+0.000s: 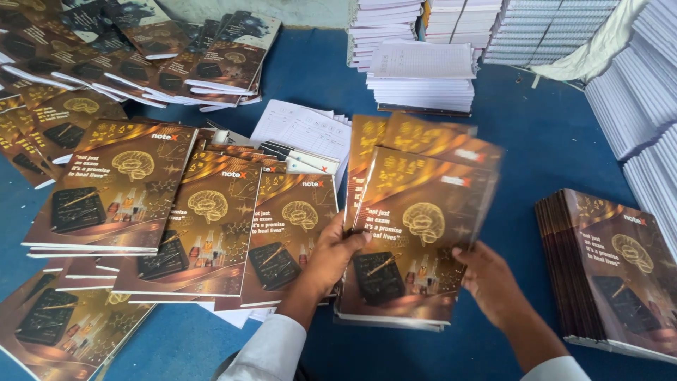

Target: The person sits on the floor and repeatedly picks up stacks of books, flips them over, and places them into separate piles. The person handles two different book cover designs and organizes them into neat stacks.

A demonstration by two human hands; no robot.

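Over blue table — two hands, left hand and right hand, grasp one notebook.

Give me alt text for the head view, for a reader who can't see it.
Two hands, the left hand and the right hand, grip a stack of brown notebooks with a brain drawing on the cover, on a blue table. More such notebooks lie fanned at left, a neat pile sits at right, and white stacks stand behind.

Head view — close, steeply downward
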